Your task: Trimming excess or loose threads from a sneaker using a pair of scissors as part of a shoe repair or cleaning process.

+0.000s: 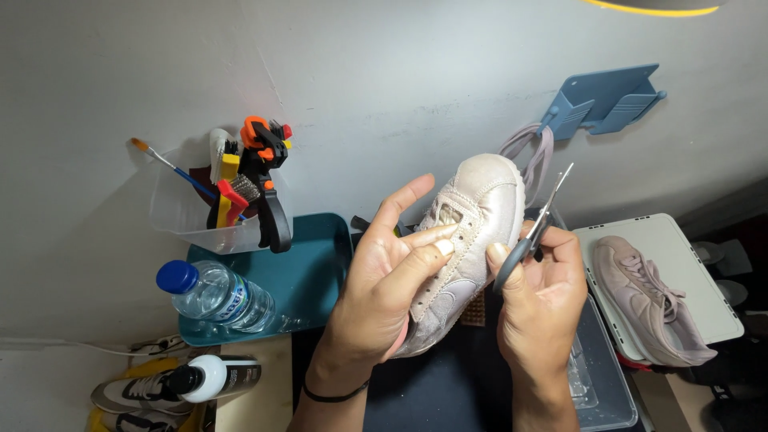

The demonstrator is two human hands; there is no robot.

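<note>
My left hand (384,280) holds a pale pink-white sneaker (472,216) up in front of me, toe pointing up, fingers spread across its side and lace area. My right hand (540,300) grips a pair of small scissors (534,228) with dark handles, blades pointing up beside the sneaker's right edge. The blades look nearly closed. A second, matching pinkish sneaker (652,300) lies on a white lid (688,264) at the right.
A clear tub (188,216) holds brushes, a paintbrush and an orange-black clamp (268,184). A water bottle (216,296) lies on a teal tray (308,272). A black-and-white bottle (212,378), a blue wall holder (604,100) with hanging laces, and a clear bin (600,376) are nearby.
</note>
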